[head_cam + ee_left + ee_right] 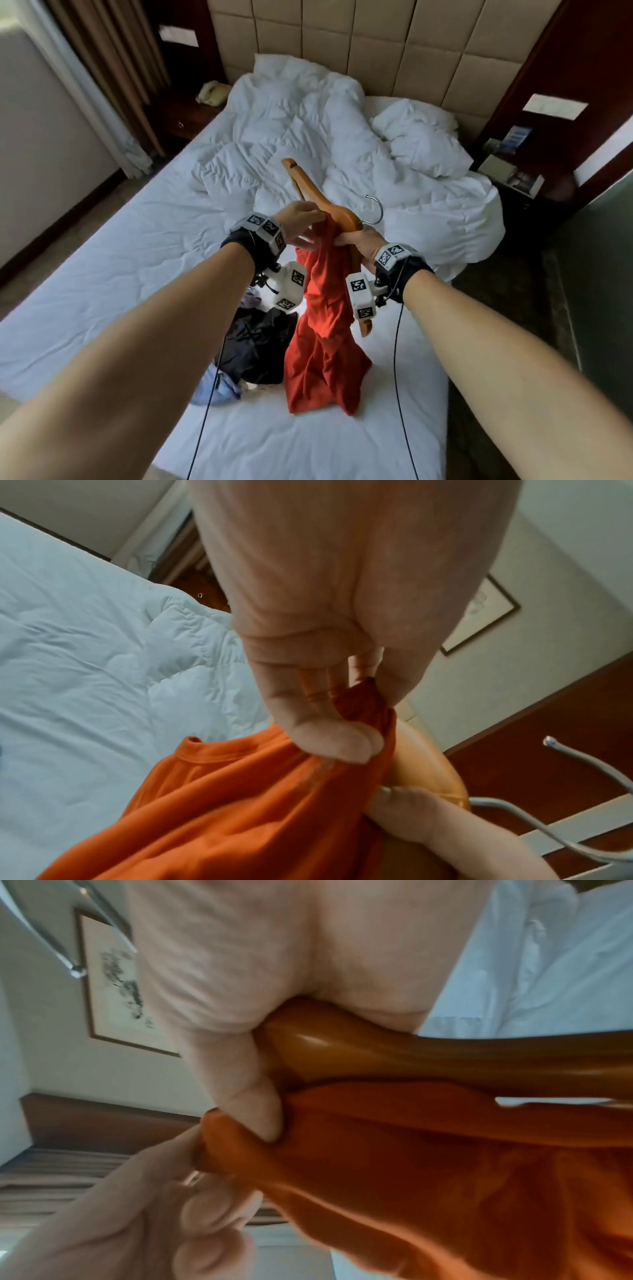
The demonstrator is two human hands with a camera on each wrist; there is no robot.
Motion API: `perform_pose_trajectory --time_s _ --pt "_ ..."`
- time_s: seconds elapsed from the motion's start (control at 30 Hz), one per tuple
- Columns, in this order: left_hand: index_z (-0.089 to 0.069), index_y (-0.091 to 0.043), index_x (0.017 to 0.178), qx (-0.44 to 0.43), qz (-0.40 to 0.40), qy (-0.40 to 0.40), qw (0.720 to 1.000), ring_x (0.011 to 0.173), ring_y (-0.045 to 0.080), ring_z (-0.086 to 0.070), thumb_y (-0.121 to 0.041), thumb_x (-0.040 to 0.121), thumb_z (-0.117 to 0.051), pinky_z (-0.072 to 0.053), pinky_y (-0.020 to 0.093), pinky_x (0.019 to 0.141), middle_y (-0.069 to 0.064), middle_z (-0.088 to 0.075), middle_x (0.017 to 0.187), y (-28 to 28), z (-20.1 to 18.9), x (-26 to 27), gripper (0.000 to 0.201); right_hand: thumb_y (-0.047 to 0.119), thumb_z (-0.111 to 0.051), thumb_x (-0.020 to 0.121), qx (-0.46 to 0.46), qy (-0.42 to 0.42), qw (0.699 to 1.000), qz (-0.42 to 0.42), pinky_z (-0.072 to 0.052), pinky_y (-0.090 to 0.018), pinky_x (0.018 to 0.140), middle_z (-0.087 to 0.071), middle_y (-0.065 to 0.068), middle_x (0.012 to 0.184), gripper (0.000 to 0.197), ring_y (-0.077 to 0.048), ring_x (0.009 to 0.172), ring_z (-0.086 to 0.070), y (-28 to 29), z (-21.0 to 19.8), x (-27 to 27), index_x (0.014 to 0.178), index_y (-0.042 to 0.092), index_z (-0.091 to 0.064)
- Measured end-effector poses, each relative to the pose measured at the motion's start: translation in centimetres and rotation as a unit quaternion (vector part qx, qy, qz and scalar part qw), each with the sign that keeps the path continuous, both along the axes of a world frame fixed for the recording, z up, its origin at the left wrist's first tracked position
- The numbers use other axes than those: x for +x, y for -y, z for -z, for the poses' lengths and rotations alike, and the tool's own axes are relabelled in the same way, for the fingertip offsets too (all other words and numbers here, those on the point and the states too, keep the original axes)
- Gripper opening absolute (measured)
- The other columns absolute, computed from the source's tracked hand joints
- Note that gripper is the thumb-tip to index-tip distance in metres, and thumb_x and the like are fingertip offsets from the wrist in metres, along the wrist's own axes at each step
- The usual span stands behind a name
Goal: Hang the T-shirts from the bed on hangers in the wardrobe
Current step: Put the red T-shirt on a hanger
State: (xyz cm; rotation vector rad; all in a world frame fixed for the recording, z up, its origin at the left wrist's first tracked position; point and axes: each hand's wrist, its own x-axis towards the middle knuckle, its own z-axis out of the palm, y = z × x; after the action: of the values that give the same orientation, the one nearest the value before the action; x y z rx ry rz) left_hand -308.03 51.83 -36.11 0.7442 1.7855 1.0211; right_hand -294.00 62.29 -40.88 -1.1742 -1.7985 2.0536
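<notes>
An orange-red T-shirt [325, 339] hangs over the bed from a wooden hanger [310, 192] with a metal hook [376, 209]. My right hand [363, 241] grips the hanger's middle [342, 1053] together with the shirt [428, 1164]. My left hand [303, 226] pinches the top of the shirt's fabric [363, 704] between thumb and fingers, against the hanger [424, 767]. The shirt's collar [219, 753] shows in the left wrist view. The hanger's far arm points up and away, bare; its near arm pokes out below my right wrist.
A pile of dark and pale blue clothes [253, 349] lies on the white sheet [120, 260] beside the shirt. A rumpled duvet [308, 130] and a pillow [421, 140] fill the head of the bed. Nightstands flank it; floor runs along the right.
</notes>
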Motion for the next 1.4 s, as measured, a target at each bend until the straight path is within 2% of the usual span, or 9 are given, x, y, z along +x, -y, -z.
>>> perform_pose_trajectory --time_s 0.2,0.33,0.47,0.6,0.83,0.97,1.1,1.2,1.4 --pt "-0.061 -0.018 0.086 0.031 -0.010 -0.089 0.995 0.052 0.017 -0.042 -0.012 0.100 -0.051 -0.040 0.020 0.042 0.008 -0.045 0.068 1.2 -6.6 -0.5 0.019 0.001 -0.076 0.075 0.046 -0.042 0.998 -0.024 -0.043 -0.030 0.057 -0.060 -0.004 0.060 0.014 -0.017 0.053 -0.054 0.3 -7.3 0.2 0.075 0.010 -0.065" --pt "-0.059 -0.014 0.073 0.031 -0.032 -0.158 0.986 0.055 0.016 -0.044 -0.028 0.096 -0.060 -0.042 0.026 0.053 0.005 -0.046 0.065 2.2 -10.3 -1.3 0.027 0.018 -0.087 0.050 0.073 -0.044 0.996 -0.007 -0.045 -0.035 0.063 -0.061 -0.009 0.066 0.030 -0.022 0.059 -0.055 0.0 -10.6 0.0 0.076 0.011 -0.073" --pt "-0.059 -0.011 0.073 0.075 -0.039 -0.196 0.977 0.059 0.014 -0.048 -0.035 0.094 -0.064 -0.045 0.023 0.057 0.001 -0.048 0.066 2.6 -13.7 -1.4 0.032 0.018 -0.080 0.060 0.057 -0.078 0.995 -0.029 -0.037 -0.032 0.056 -0.054 -0.009 0.067 0.021 -0.020 0.053 -0.049 1.6 -14.8 -0.2 0.077 0.011 -0.070" --pt "-0.065 -0.011 0.075 0.132 -0.042 -0.246 0.959 0.057 0.010 -0.043 -0.025 0.089 -0.069 -0.035 0.021 0.054 -0.003 -0.046 0.060 3.5 -17.1 -1.6 0.021 0.021 -0.072 0.070 0.071 -0.085 0.992 -0.052 -0.034 -0.027 0.052 -0.054 -0.007 0.072 0.022 -0.017 0.052 -0.049 3.8 -18.9 -0.5 0.085 0.008 -0.062" --pt "-0.040 -0.014 0.055 0.222 0.001 -0.285 0.932 0.058 0.013 -0.041 0.009 0.082 -0.050 -0.032 0.018 0.051 0.006 -0.046 0.062 8.1 -21.3 -3.9 0.037 0.012 -0.079 0.081 0.228 -0.038 0.972 0.042 -0.043 -0.021 0.050 -0.064 -0.004 0.072 0.024 -0.013 0.050 -0.051 7.0 -22.4 -3.3 0.097 0.000 -0.067" --pt "-0.030 -0.017 0.059 0.251 0.024 -0.292 0.923 0.052 -0.001 -0.049 0.017 0.069 -0.032 -0.031 0.015 0.045 0.008 -0.062 0.071 11.0 -23.2 -5.5 0.036 0.006 -0.079 0.079 0.306 -0.034 0.950 0.047 -0.040 -0.011 0.044 -0.070 0.001 0.100 0.046 -0.005 0.055 -0.050 9.7 -23.3 -5.8 0.121 -0.001 -0.062" --pt "-0.032 -0.017 0.063 0.280 0.041 -0.277 0.918 0.051 0.000 -0.050 0.021 0.066 -0.027 -0.035 0.013 0.048 0.006 -0.061 0.067 14.0 -24.3 -7.1 0.038 0.007 -0.082 0.071 0.353 -0.027 0.935 -0.003 -0.055 -0.025 0.062 -0.072 -0.009 0.094 0.047 -0.013 0.067 -0.059 13.6 -24.4 -8.2 0.114 0.001 -0.063" --pt "-0.039 -0.013 0.065 0.304 0.044 -0.251 0.918 0.058 0.007 -0.054 0.024 0.067 -0.025 -0.039 0.015 0.052 0.008 -0.061 0.069 16.0 -24.5 -8.7 0.040 0.011 -0.079 0.067 0.389 0.010 0.920 -0.041 -0.056 -0.042 0.085 -0.068 -0.006 0.076 0.024 -0.021 0.074 -0.064 16.2 -24.5 -10.1 0.085 0.009 -0.063" --pt "-0.049 -0.007 0.068 0.321 0.032 -0.231 0.918 0.056 0.014 -0.057 0.027 0.067 -0.026 -0.039 0.016 0.046 0.012 -0.061 0.068 19.6 -24.7 -10.9 0.042 0.009 -0.073 0.077 0.432 0.040 0.899 -0.069 -0.043 -0.014 0.054 -0.060 0.003 0.061 0.012 -0.008 0.055 -0.057 20.6 -24.7 -12.6 0.077 0.009 -0.061"
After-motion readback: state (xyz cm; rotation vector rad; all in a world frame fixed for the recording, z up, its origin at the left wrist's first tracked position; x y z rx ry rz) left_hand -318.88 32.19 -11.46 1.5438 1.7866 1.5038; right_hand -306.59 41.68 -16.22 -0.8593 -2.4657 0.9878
